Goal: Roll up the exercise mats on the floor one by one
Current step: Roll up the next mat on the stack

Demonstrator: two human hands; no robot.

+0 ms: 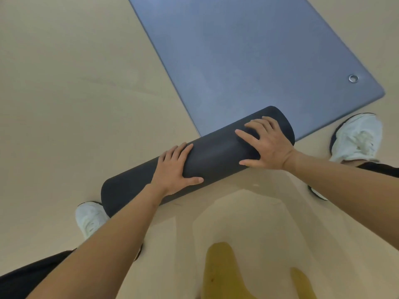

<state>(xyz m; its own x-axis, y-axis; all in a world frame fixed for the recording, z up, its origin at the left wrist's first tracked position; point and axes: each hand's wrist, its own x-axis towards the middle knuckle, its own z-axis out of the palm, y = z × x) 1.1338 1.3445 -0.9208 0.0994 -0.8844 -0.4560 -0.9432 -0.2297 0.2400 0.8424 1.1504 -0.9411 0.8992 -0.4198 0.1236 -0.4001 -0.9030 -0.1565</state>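
A dark grey rolled exercise mat (213,156) lies slantwise on the tan floor, running from lower left to upper right. My left hand (174,169) rests on the roll left of its middle, fingers spread over the top and thumb along the near side. My right hand (265,145) presses on the roll near its right end with fingers spread. Beyond the roll a blue-grey mat (248,61) lies flat on the floor; the roll's right end lies over its near edge. A metal eyelet (353,78) sits near the flat mat's right corner.
My white shoes stand at either end of the roll, the left shoe (90,219) by its lower end and the right shoe (356,137) beside the flat mat's corner. Tan floor (64,83) stretches to the left. A yellow blur (222,270) fills the bottom centre.
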